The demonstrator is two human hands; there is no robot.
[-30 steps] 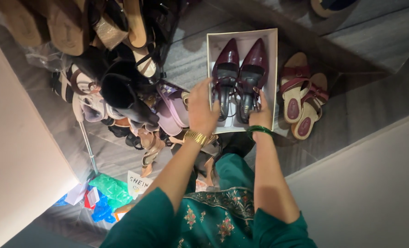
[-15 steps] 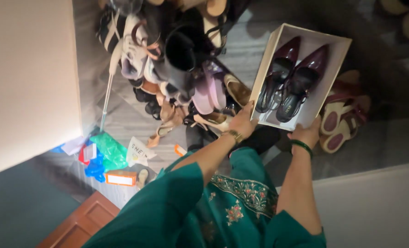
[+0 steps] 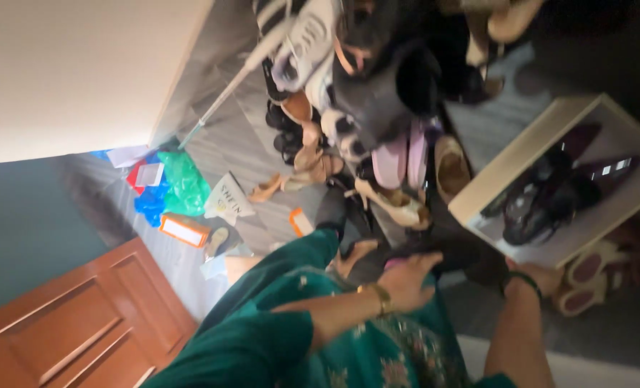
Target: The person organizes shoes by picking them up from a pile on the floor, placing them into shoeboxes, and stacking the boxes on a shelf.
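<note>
A white shoe box (image 3: 478, 197) holding a pair of dark maroon pointed heels (image 3: 550, 194) hangs tilted at the right. My right hand (image 3: 543, 276), with a green bangle at the wrist, grips the box's lower corner from beneath. My left hand (image 3: 406, 276), wearing a gold bracelet, is off the box and lies lower, fingers stretched out over a dark item (image 3: 449, 251) by my green embroidered dress. The picture is blurred, so I cannot see whether the fingers touch that item.
A heap of shoes and sandals (image 3: 363, 100) fills the top middle, with a metal rod (image 3: 226, 93) leaning beside it. Coloured plastic bags (image 3: 180, 187) and an orange box (image 3: 183, 230) lie on the grey floor. Maroon sandals (image 3: 586, 276) sit under the shoe box. A wooden door (image 3: 76, 323) is at bottom left.
My left hand has let go of the shoe box and dropped toward my lap. The box has swung right and now hangs from my right hand alone. The view has turned left.
</note>
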